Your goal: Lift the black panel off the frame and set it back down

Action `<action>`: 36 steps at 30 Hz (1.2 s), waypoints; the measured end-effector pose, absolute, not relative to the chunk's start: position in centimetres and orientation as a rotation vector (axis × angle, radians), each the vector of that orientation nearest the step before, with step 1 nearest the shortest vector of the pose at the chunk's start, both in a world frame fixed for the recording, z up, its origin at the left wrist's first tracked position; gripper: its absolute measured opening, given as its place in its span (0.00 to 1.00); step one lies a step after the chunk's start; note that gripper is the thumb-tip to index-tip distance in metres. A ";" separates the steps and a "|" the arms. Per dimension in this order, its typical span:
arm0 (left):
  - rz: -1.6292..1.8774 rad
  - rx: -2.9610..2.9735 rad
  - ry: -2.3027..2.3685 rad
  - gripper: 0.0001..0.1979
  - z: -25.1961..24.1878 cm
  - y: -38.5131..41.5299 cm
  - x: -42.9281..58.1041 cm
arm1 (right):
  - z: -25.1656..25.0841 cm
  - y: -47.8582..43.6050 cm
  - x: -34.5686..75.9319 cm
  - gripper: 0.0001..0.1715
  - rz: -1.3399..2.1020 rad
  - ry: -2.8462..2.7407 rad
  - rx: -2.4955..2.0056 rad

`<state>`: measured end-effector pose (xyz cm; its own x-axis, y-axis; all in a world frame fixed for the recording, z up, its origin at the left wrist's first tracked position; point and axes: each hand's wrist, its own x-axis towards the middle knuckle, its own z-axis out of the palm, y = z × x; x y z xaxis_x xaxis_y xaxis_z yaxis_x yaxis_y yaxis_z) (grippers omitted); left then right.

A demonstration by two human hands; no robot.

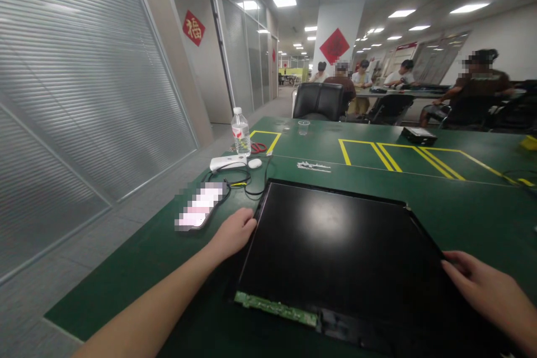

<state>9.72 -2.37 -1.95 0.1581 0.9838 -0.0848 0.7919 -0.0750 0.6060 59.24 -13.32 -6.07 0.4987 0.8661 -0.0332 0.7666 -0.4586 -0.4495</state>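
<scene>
A large black display panel [335, 251] lies in front of me, with a green circuit board [277, 307] along its near edge. My left hand [235, 229] is closed on the panel's left edge. On the opposite side, my right hand [474, 277] grips the right edge, thumb on top and fingers curled at the rim. A soft patch of light reflects off the glossy screen. The fingers under both edges are partly hidden.
On the green table [138, 285] are a lit phone [201, 207], a water bottle [240, 134], black cables [247, 179], red-handled scissors [259, 148], a plastic cup [304, 127] and a black box [418, 135]. Yellow tape marks the surface. People sit beyond a black chair [318, 102].
</scene>
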 end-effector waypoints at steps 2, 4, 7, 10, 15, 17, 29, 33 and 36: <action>0.592 1.754 1.655 0.18 -2.3 -2.4 9.9 | -6.0 -13.3 59.2 0.28 0.382 -1.349 -2.379; 0.687 1.573 1.623 0.18 -2.6 -2.7 10.1 | -6.1 -13.3 59.3 0.28 0.396 -1.344 -2.383; 0.791 1.315 1.565 0.18 -3.1 -3.1 10.6 | -6.2 -13.4 59.5 0.29 0.426 -1.326 -2.386; 0.870 1.110 1.508 0.18 -3.4 -3.4 11.0 | -6.2 -13.4 59.4 0.30 0.462 -1.307 -2.390; 0.891 0.907 1.395 0.18 -3.4 -3.5 11.2 | -6.0 -13.5 59.2 0.30 0.449 -1.308 -2.360; 0.874 0.893 1.335 0.18 -3.2 -3.6 11.2 | -6.1 -13.6 59.3 0.28 0.430 -1.315 -2.339; 0.873 1.052 1.069 0.20 -1.9 -4.1 10.4 | -7.2 -13.8 59.8 0.28 0.325 -1.416 -2.272; 0.840 1.066 1.088 0.18 -0.7 -4.4 10.3 | -7.1 -13.8 59.5 0.28 0.289 -1.429 -2.270; 0.834 1.067 1.087 0.17 -0.2 -4.5 10.4 | -7.0 -13.9 59.5 0.28 0.296 -1.439 -2.272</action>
